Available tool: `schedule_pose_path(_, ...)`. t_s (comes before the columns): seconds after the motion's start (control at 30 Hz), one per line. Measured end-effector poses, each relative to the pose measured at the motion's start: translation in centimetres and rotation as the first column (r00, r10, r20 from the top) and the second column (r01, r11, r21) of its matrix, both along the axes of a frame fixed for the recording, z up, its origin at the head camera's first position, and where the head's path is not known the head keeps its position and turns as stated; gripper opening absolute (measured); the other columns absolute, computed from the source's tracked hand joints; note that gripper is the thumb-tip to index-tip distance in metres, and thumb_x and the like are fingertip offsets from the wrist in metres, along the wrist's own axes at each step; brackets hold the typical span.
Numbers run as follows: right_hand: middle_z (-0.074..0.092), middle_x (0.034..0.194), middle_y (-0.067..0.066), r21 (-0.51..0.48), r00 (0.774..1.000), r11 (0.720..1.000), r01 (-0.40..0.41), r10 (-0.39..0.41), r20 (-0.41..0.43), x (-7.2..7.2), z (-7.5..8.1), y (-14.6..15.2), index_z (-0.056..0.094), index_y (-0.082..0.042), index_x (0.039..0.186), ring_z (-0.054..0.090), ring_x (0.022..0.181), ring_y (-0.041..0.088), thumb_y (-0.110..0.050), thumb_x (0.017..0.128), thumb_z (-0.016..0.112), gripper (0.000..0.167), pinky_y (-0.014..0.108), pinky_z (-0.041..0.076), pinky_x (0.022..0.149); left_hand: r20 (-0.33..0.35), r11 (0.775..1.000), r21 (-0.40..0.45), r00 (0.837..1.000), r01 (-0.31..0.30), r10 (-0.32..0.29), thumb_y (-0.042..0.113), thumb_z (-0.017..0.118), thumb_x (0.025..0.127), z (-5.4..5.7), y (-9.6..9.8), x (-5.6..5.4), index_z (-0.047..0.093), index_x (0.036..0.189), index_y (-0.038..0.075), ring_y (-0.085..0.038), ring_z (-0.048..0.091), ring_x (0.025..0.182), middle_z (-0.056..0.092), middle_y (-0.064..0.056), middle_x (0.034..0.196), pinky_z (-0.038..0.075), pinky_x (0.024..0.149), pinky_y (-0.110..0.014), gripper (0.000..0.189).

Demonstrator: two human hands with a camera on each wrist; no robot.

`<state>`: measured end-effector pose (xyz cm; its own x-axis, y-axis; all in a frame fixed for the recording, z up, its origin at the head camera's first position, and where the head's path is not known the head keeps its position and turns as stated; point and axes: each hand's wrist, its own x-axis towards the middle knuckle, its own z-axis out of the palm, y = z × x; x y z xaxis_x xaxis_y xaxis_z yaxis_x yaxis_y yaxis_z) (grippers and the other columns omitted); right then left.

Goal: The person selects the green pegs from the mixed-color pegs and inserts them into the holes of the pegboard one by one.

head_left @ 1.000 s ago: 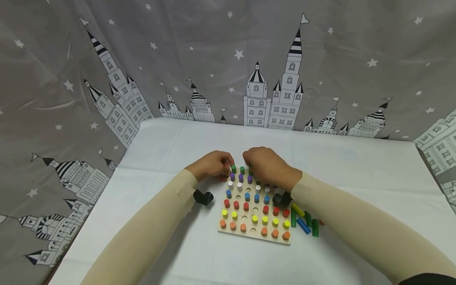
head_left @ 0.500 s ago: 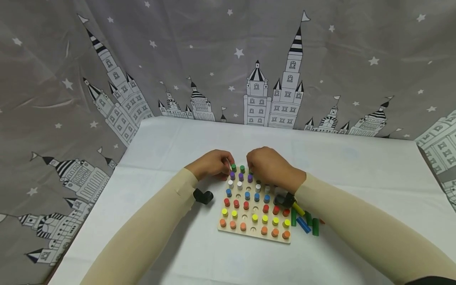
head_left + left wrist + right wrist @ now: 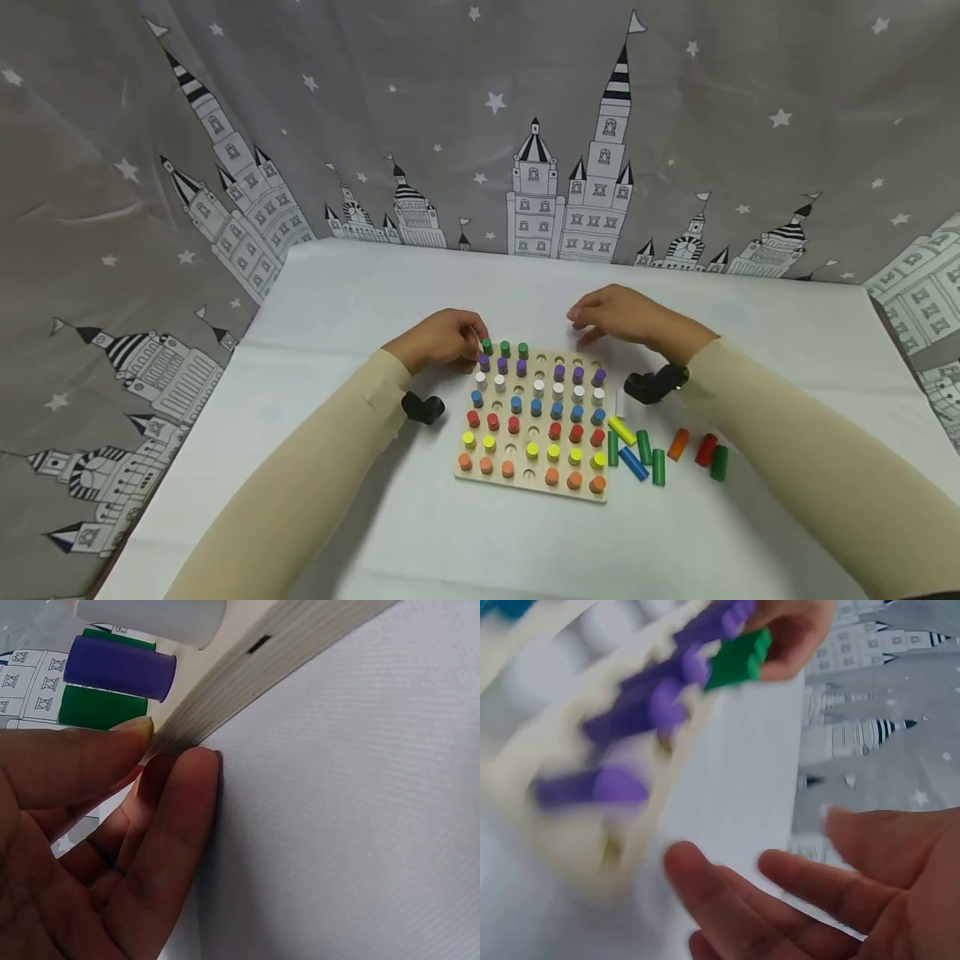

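Note:
A wooden pegboard [image 3: 529,487] lies on the white cloth, with rows of coloured pegs and some bare holes. Three green pegs [image 3: 505,349] stand at the left of its far row; a row of purple pegs [image 3: 558,373] comes just nearer. My left hand [image 3: 441,340] grips the board's far left corner, thumb [image 3: 127,742] at the edge beside the green and purple pegs in the left wrist view. My right hand [image 3: 628,315] hovers past the far right corner, its fingers [image 3: 712,885] spread apart and holding nothing.
Loose pegs lie right of the board: yellow [image 3: 622,430], blue [image 3: 633,463], orange [image 3: 678,444], red [image 3: 706,449] and several green [image 3: 658,467]. A grey curtain [image 3: 420,100] printed with castles hangs behind the white tablecloth [image 3: 375,283].
My right hand has let go at the third green peg and moved right, off the board, its fingers opening. The left hand stays at the corner.

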<state>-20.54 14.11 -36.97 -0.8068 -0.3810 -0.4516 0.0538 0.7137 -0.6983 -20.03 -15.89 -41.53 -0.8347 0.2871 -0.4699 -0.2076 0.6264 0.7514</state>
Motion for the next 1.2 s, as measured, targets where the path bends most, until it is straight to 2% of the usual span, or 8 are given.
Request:
schedule_pose_path(0.13,0.073,0.13,0.02,0.11,0.999,0.993,-0.037,0.033,0.035,2.0,0.9,3.7,0.059,0.0,0.145,0.08,0.095,0.025,-0.029,0.11,0.052,0.046,0.074,0.034,0.118,-0.004,1.0,0.006,1.0,0.007,-0.007,-0.004,0.074,0.092,0.1,0.1,0.0,0.067,0.112,0.007,-0.018,0.066,0.076,0.057,-0.007,0.091,0.065,0.071,-0.028,0.024)
schedule_pose_path(0.27,0.071,0.133,0.022,0.066,0.99,0.998,-0.017,0.008,0.141,4.5,1.0,6.2,0.053,-0.002,0.151,0.08,0.088,0.023,-0.026,0.11,0.053,0.048,0.08,0.025,0.119,0.0,1.0,-0.019,1.0,0.013,-0.013,-0.004,0.073,0.092,0.1,-0.1,0.0,0.067,0.114,0.008,-0.019,0.068,0.078,0.06,-0.008,0.095,0.065,0.073,-0.028,0.025)
schedule_pose_path(0.33,0.072,0.131,0.02,0.053,0.99,0.999,0.003,-0.01,0.142,5.8,0.8,6.6,0.053,-0.003,0.151,0.08,0.088,0.022,-0.024,0.109,0.055,0.047,0.078,0.03,0.117,-0.01,0.999,-0.039,1.0,0.015,-0.015,-0.004,0.073,0.093,0.2,-0.3,0.0,0.066,0.115,0.008,-0.019,0.069,0.079,0.061,-0.009,0.097,0.065,0.073,-0.028,0.026)
schedule_pose_path(0.5,0.075,0.119,0.018,0.143,0.999,0.99,0.005,-0.01,0.035,9.0,0.6,6.0,0.061,-0.004,0.14,0.078,0.079,0.017,-0.019,0.104,0.065,0.039,0.045,0.062,0.088,-0.024,0.999,-0.045,1.0,0.014,-0.015,-0.002,0.073,0.093,0.3,-0.4,-0.1,0.067,0.115,0.008,-0.019,0.069,0.079,0.062,-0.009,0.098,0.065,0.074,-0.028,0.025)
schedule_pose_path(0.57,0.075,0.113,0.017,0.199,0.999,0.98,0.008,-0.001,-0.037,9.8,0.1,5.6,0.064,-0.004,0.129,0.073,0.074,0.015,-0.02,0.101,0.07,0.033,0.033,0.061,0.071,-0.027,0.999,-0.043,1.0,0.011,-0.013,-0.002,0.073,0.093,0.3,-0.4,-0.2,0.067,0.115,0.008,-0.018,0.069,0.079,0.062,-0.009,0.098,0.065,0.074,-0.028,0.025)
schedule_pose_path(0.7,0.07,0.086,0.008,0.296,0.984,0.954,0.045,0.009,-0.178,10.9,-1.1,5.0,0.062,-0.008,0.104,0.062,0.065,0.016,-0.025,0.094,0.079,0.027,0.028,0.051,0.056,-0.019,0.999,-0.05,1.0,0.007,-0.008,-0.002,0.071,0.094,0.1,-0.4,-0.3,0.066,0.116,0.007,-0.019,0.07,0.08,0.062,-0.01,0.099,0.065,0.075,-0.028,0.024)
schedule_pose_path(0.83,0.057,0.071,0.004,0.349,0.963,0.935,0.063,0.036,-0.268,11.7,-2.0,4.5,0.058,-0.01,0.095,0.056,0.066,0.018,-0.027,0.088,0.086,0.033,0.028,0.042,0.055,-0.013,0.999,-0.046,1.0,0.01,-0.011,-0.002,0.07,0.095,-0.2,-0.4,-0.5,0.067,0.116,0.007,-0.019,0.07,0.08,0.062,-0.01,0.099,0.065,0.075,-0.028,0.023)
schedule_pose_path(1.2,0.06,0.085,0.007,0.406,0.925,0.905,0.13,0.037,-0.377,13.3,-2.8,3.9,0.06,-0.008,0.099,0.054,0.073,0.021,-0.02,0.083,0.088,0.035,0.029,0.044,0.059,-0.012,0.999,-0.049,1.0,0.022,-0.022,-0.003,0.07,0.093,-0.1,0.1,-0.7,0.068,0.116,0.005,-0.018,0.069,0.08,0.061,-0.008,0.096,0.064,0.075,-0.027,0.024)
